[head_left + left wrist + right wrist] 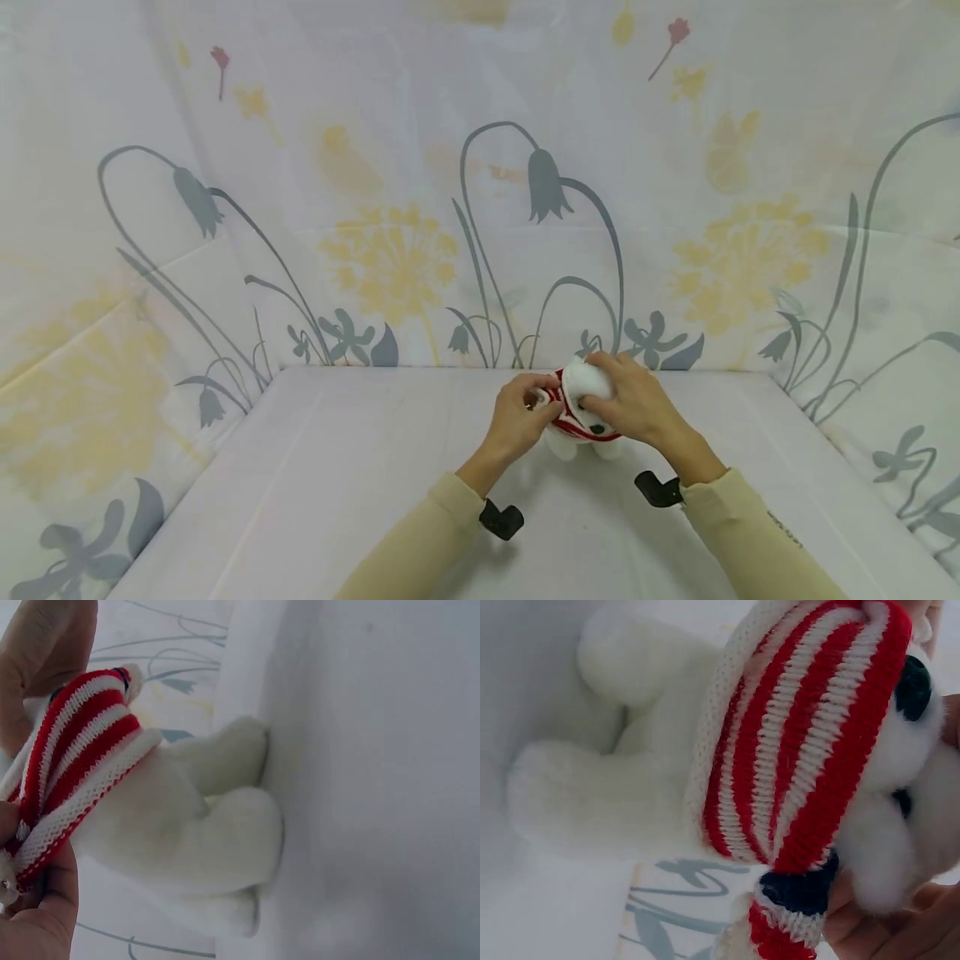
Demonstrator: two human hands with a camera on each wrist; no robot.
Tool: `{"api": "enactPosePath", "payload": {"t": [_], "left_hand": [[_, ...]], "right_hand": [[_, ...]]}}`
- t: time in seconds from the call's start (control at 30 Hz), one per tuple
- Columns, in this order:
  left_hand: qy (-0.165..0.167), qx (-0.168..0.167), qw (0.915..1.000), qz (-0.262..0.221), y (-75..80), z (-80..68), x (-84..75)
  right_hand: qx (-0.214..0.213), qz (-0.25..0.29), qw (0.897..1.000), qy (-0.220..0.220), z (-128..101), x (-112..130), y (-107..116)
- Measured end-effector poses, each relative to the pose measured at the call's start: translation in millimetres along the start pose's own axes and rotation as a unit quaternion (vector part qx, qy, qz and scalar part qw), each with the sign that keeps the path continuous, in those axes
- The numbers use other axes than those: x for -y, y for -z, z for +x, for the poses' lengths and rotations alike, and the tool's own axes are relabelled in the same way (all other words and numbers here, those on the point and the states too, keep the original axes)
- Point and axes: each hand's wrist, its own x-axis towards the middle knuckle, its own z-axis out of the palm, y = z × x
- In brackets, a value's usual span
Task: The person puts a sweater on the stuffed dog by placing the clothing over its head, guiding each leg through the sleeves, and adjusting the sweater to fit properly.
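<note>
A small white plush toy (583, 417) stands on the white table (360, 483) near the back wall. A red-and-white striped knitted band (570, 421) wraps round it. My left hand (521, 412) pinches the band's left edge. My right hand (633, 400) grips the toy's white head from the right. The left wrist view shows the striped band (71, 776) between my fingers (37, 915) and the toy's white legs (225, 825) on the table. In the right wrist view the band (802, 750) crosses the toy's face, with a black eye (913, 686) beside it.
A floral cloth (420, 208) with grey bellflowers and yellow dandelions covers the back and side walls round the table. Black wrist-camera mounts (501, 518) sit under both sleeves.
</note>
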Motion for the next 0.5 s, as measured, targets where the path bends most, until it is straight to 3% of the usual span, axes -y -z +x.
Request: {"api": "enactPosePath", "payload": {"t": [0.17,0.27,0.5], "left_hand": [[-0.032,0.008,0.9992,0.023,4.8,-7.2,5.9],[-0.038,0.012,0.9986,0.035,8.0,-12.9,7.4],[-0.017,0.036,0.9969,0.068,18.2,-29.2,17.2]], "right_hand": [[-0.006,0.066,0.998,0.012,-2.2,-4.1,1.4],[0.009,0.105,0.994,-0.007,-3.4,-4.2,5.1],[0.032,0.166,0.983,-0.065,-2.3,3.6,13.6]]}}
